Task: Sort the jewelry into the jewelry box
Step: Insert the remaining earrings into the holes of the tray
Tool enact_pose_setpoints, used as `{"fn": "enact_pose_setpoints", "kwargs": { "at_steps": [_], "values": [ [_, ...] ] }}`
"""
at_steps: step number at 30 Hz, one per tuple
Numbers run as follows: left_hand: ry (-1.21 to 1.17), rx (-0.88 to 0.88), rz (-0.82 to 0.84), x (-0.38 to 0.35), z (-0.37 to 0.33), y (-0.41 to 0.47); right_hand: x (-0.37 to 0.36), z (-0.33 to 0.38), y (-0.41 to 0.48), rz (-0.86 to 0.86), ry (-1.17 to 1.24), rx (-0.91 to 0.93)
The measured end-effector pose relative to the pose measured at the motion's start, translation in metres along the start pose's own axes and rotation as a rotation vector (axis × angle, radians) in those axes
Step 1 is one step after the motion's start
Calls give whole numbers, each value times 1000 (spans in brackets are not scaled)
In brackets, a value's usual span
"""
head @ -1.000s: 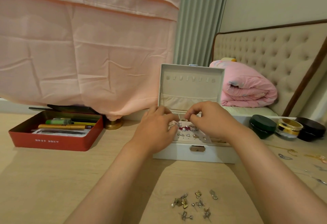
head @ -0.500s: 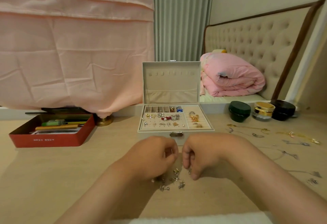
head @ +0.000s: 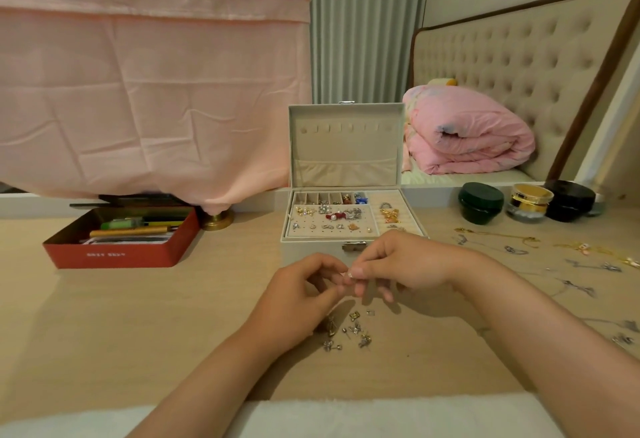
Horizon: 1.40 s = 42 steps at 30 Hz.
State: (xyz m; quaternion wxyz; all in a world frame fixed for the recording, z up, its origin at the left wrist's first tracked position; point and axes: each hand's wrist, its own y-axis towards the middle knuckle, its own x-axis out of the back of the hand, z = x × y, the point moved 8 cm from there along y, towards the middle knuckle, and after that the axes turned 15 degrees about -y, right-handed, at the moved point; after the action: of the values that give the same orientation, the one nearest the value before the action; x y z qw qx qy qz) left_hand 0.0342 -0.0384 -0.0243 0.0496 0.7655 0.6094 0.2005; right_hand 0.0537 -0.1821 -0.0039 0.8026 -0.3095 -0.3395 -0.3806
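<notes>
A white jewelry box [head: 346,167] stands open at the middle of the table, with earrings and rings set in its tray [head: 332,221]. In front of it my left hand [head: 298,302] and my right hand [head: 405,264] meet fingertip to fingertip, pinching a tiny earring [head: 350,275] between them, a little above the tabletop. Under my hands lies a loose pile of small earrings [head: 349,330]. Necklaces and chains [head: 540,250] are spread on the table to the right.
A red tin [head: 117,254] of pens sits at the left. At the back right stand a dark green jar [head: 480,202], a gold-lidded jar [head: 530,201] and a black jar [head: 569,199]. A pink cloth [head: 149,91] hangs behind; a white fluffy edge [head: 381,417] lines the near side.
My hands left the jewelry box tray, came down to the earring pile, and now have risen slightly with a small earring pinched between their fingertips.
</notes>
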Motion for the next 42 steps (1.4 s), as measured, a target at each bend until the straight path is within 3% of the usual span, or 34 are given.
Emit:
{"fn": "enact_pose_setpoints", "kwargs": {
  "at_steps": [11,19,35,39,42],
  "values": [
    [-27,-99,-195,20,-7,1,-16,6,1,14,460,-96],
    [-167,9,-224,24,1,4,-11,0,9,-244,548,-166],
    [47,-42,-178,30,-13,3,-9,2,12,-376,495,-131],
    [225,-134,-181,42,-22,25,18,7,19,-553,392,-131],
    [338,-180,-260,61,-24,44,41,14,31,-702,152,-119]
  ]
}}
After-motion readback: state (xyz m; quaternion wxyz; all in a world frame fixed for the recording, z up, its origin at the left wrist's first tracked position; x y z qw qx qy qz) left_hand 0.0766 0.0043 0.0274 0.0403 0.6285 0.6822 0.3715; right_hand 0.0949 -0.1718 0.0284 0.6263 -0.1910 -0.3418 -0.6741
